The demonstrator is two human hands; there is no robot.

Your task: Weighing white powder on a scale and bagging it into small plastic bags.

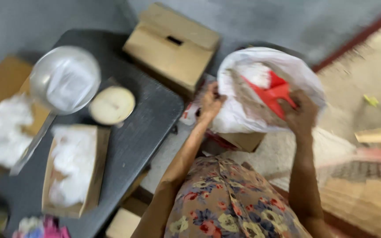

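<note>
Nearest is the person's lap in a flowered dress (230, 198). Just beyond, both arms reach up to a white plastic bag (265, 88) resting on a small box (241, 141). The left hand (210, 103) pinches the bag's near edge, fingers closed on the plastic, which holds the mouth wide. The right hand (300, 114) grips the other side, fingers clamped over the plastic and a red piece (272, 92) inside. To the left, a dark table (142, 128) carries a tray of white stuff (73, 165), a round lid (111, 105) and a clear bowl (65, 79). Farthest stands a cardboard box (173, 44).
</note>
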